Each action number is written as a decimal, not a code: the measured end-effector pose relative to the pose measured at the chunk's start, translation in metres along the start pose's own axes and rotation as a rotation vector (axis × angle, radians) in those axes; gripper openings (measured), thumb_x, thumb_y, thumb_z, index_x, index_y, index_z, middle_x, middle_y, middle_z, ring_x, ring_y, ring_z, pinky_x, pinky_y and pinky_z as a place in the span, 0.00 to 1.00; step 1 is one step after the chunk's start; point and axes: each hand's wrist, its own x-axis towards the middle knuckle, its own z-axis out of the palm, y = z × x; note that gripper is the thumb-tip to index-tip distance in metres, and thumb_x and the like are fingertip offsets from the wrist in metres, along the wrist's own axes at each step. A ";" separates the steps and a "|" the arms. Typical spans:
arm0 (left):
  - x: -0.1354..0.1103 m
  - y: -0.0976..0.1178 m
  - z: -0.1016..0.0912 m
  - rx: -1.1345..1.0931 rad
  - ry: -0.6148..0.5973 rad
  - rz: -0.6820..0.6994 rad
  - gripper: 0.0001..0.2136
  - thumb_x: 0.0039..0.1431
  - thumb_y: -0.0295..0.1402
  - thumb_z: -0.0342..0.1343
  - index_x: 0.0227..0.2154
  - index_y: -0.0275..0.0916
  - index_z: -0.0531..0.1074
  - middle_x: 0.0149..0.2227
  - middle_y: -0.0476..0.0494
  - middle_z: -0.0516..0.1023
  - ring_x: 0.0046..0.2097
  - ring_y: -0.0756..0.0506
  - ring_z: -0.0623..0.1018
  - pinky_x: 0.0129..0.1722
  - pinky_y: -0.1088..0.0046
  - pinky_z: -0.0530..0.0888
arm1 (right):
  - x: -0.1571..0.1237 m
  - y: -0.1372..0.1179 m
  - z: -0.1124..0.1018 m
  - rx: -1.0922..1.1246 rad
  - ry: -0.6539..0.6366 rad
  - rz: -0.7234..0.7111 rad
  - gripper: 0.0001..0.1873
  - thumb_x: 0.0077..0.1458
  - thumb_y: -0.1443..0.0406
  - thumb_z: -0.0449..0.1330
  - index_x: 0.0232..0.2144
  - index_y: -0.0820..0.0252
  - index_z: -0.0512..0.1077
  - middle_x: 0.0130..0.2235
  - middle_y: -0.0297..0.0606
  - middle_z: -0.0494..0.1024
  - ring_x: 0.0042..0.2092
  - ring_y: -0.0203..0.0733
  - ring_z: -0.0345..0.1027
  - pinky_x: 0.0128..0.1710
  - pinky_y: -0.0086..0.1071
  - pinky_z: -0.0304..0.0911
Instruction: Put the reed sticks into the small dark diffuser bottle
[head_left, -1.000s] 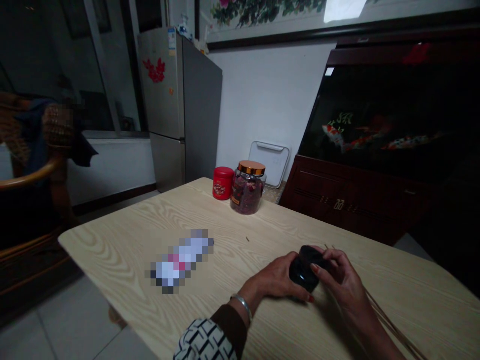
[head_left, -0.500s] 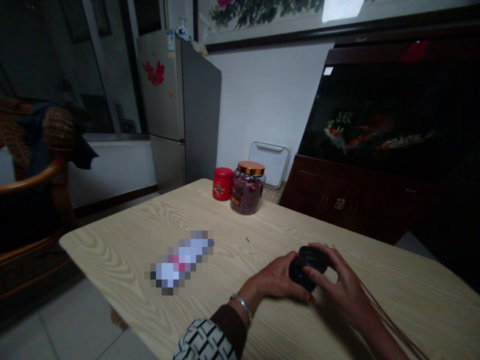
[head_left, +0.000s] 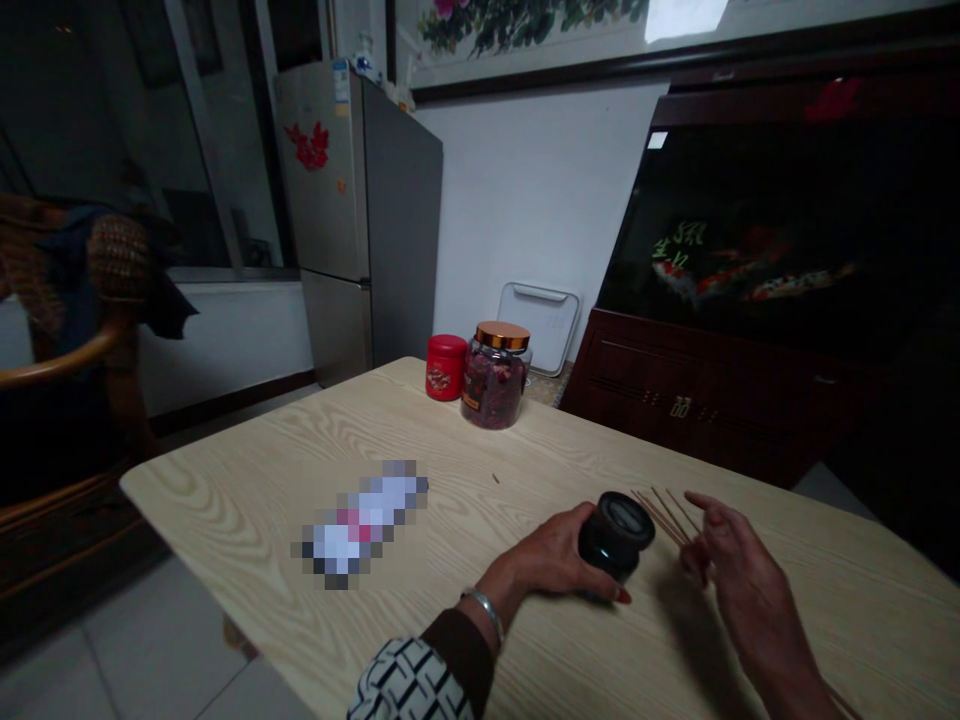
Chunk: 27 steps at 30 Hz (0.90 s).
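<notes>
Lifting off in the last half second, the right hand (head_left: 739,578) is no longer cupping the small black pot (head_left: 615,535). It is now hanging just to the pot's right, apart from it. The pot is sitting where it was, on the near right part of the bench (head_left: 247,480), with its round top showing to the camera. The left hand (head_left: 553,563) is staying on it. Its grip is closing round the pot's left side, with the thumb lying along the near side and the fingers curling behind. The right hand's grip is standing wide, fingers spread and slightly bent, holding nothing. Just beyond those fingers, a fan of thin sticks (head_left: 664,512) is lying flat on the bench. Their far ends are reaching close to the pot's right edge, though I cannot tell whether they are touching it. A silver bracelet (head_left: 484,607) is circling the left wrist, and a patterned sleeve (head_left: 409,682) is showing at the bottom edge.

Farther out, a blurred packet (head_left: 362,523) is lying to the left of the hands, well apart from them. At the bench's far corner, a glass jar (head_left: 495,385) with a copper lid and dark red contents is standing just beside a red tin (head_left: 445,367). Beyond the bench, a grey fridge (head_left: 352,210) is standing by the wall and a white tray (head_left: 541,315) is leaning at the wall's foot. A dark fish tank (head_left: 787,230) is filling the right side, and a wooden chair (head_left: 67,365) is standing at the left.
</notes>
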 end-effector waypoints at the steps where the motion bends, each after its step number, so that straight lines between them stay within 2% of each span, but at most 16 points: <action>1: 0.000 -0.001 0.000 0.002 0.000 -0.011 0.40 0.33 0.38 0.77 0.53 0.38 0.70 0.50 0.37 0.77 0.51 0.36 0.75 0.51 0.60 0.72 | 0.000 -0.002 -0.002 -0.005 0.050 0.000 0.35 0.60 0.39 0.46 0.53 0.57 0.70 0.22 0.33 0.71 0.32 0.49 0.71 0.38 0.42 0.66; 3: 0.000 -0.002 0.000 0.002 0.007 -0.012 0.41 0.32 0.38 0.77 0.53 0.37 0.70 0.50 0.36 0.76 0.51 0.36 0.75 0.50 0.60 0.72 | 0.000 -0.007 -0.001 0.028 0.074 -0.027 0.35 0.59 0.39 0.47 0.52 0.56 0.71 0.28 0.37 0.76 0.36 0.50 0.73 0.38 0.40 0.66; 6: 0.000 -0.003 0.000 0.010 0.017 0.009 0.41 0.33 0.39 0.77 0.54 0.38 0.69 0.51 0.36 0.76 0.51 0.36 0.75 0.52 0.60 0.71 | 0.000 -0.011 0.006 0.126 -0.078 -0.075 0.39 0.57 0.37 0.48 0.61 0.52 0.64 0.50 0.46 0.80 0.52 0.56 0.72 0.49 0.44 0.65; 7: 0.000 -0.003 0.000 0.012 0.017 0.016 0.42 0.33 0.39 0.77 0.55 0.38 0.69 0.51 0.36 0.76 0.52 0.36 0.75 0.52 0.59 0.71 | 0.000 -0.012 0.008 0.152 -0.122 -0.083 0.40 0.57 0.37 0.48 0.63 0.51 0.62 0.52 0.46 0.79 0.54 0.56 0.71 0.51 0.45 0.64; 8: 0.000 -0.003 0.000 0.011 0.015 0.020 0.42 0.33 0.38 0.77 0.55 0.38 0.69 0.51 0.36 0.76 0.52 0.35 0.75 0.53 0.59 0.71 | -0.001 -0.012 0.009 0.162 -0.137 -0.082 0.39 0.58 0.38 0.47 0.63 0.52 0.61 0.50 0.46 0.80 0.52 0.55 0.72 0.51 0.45 0.64; 10: 0.000 -0.003 0.000 -0.001 0.007 0.017 0.41 0.33 0.38 0.77 0.55 0.38 0.69 0.52 0.36 0.76 0.53 0.35 0.75 0.53 0.59 0.71 | -0.002 -0.012 0.006 0.131 -0.060 -0.060 0.37 0.60 0.39 0.46 0.59 0.55 0.66 0.34 0.42 0.81 0.40 0.53 0.75 0.45 0.44 0.66; 12: 0.001 -0.003 0.000 -0.014 -0.004 0.007 0.41 0.33 0.38 0.77 0.54 0.37 0.69 0.51 0.36 0.77 0.52 0.36 0.75 0.53 0.60 0.71 | -0.003 -0.012 0.001 0.077 0.083 -0.040 0.34 0.61 0.40 0.46 0.52 0.58 0.71 0.22 0.34 0.73 0.29 0.48 0.71 0.38 0.42 0.66; 13: 0.001 -0.003 0.000 -0.020 -0.007 0.005 0.41 0.33 0.38 0.77 0.54 0.37 0.69 0.51 0.36 0.77 0.52 0.36 0.75 0.52 0.60 0.71 | -0.003 -0.013 -0.001 0.058 0.129 -0.040 0.34 0.61 0.40 0.46 0.50 0.59 0.72 0.21 0.33 0.71 0.28 0.47 0.70 0.38 0.42 0.66; 14: 0.001 -0.004 0.000 -0.022 -0.008 0.006 0.41 0.33 0.38 0.77 0.54 0.37 0.69 0.50 0.36 0.77 0.52 0.36 0.75 0.52 0.60 0.71 | -0.003 -0.014 -0.001 0.053 0.141 -0.046 0.34 0.60 0.40 0.47 0.50 0.59 0.72 0.24 0.35 0.74 0.31 0.48 0.71 0.41 0.43 0.66; 16: 0.001 -0.004 0.000 -0.015 0.000 0.010 0.41 0.33 0.38 0.77 0.54 0.37 0.69 0.51 0.36 0.77 0.52 0.36 0.75 0.52 0.60 0.71 | -0.002 -0.015 0.002 0.082 0.074 -0.070 0.35 0.57 0.39 0.49 0.54 0.57 0.69 0.39 0.44 0.81 0.44 0.54 0.74 0.50 0.47 0.64; 18: 0.001 -0.004 0.000 -0.002 0.007 0.011 0.41 0.33 0.38 0.77 0.54 0.38 0.69 0.51 0.36 0.76 0.52 0.36 0.75 0.52 0.60 0.71 | -0.002 -0.016 0.007 0.126 -0.068 -0.099 0.39 0.56 0.39 0.51 0.61 0.54 0.63 0.55 0.48 0.76 0.58 0.57 0.67 0.58 0.50 0.59; 19: 0.001 -0.004 0.000 0.004 0.008 0.014 0.41 0.33 0.38 0.77 0.55 0.38 0.69 0.52 0.36 0.76 0.52 0.36 0.75 0.52 0.59 0.71 | -0.002 -0.016 0.009 0.129 -0.135 -0.106 0.39 0.56 0.39 0.51 0.63 0.52 0.60 0.58 0.47 0.74 0.61 0.56 0.64 0.60 0.50 0.56; 21: 0.001 -0.005 0.001 0.008 0.009 0.019 0.42 0.33 0.38 0.77 0.55 0.38 0.69 0.52 0.36 0.76 0.52 0.36 0.75 0.52 0.60 0.71 | -0.001 -0.015 0.008 0.080 -0.166 -0.086 0.38 0.57 0.39 0.50 0.64 0.50 0.60 0.51 0.45 0.79 0.58 0.57 0.68 0.60 0.52 0.57; 24: 0.001 -0.006 0.001 0.010 0.010 0.006 0.41 0.32 0.38 0.77 0.54 0.38 0.70 0.50 0.37 0.77 0.51 0.36 0.75 0.51 0.61 0.71 | 0.002 -0.015 -0.002 -0.024 0.028 -0.028 0.35 0.60 0.40 0.46 0.56 0.55 0.68 0.32 0.42 0.80 0.44 0.57 0.75 0.53 0.53 0.64; 25: 0.001 -0.006 0.000 0.007 0.009 -0.004 0.41 0.32 0.38 0.77 0.53 0.37 0.70 0.50 0.37 0.77 0.51 0.36 0.75 0.50 0.61 0.72 | 0.004 -0.015 -0.005 -0.038 0.080 -0.036 0.34 0.60 0.40 0.46 0.54 0.56 0.69 0.31 0.42 0.79 0.42 0.56 0.75 0.51 0.52 0.66; 27: 0.001 -0.005 0.000 -0.005 0.007 -0.013 0.40 0.32 0.38 0.77 0.53 0.37 0.70 0.49 0.38 0.77 0.50 0.37 0.75 0.50 0.61 0.72 | 0.005 -0.016 -0.007 -0.040 0.024 -0.101 0.33 0.58 0.41 0.50 0.54 0.56 0.68 0.41 0.45 0.79 0.48 0.56 0.74 0.52 0.50 0.67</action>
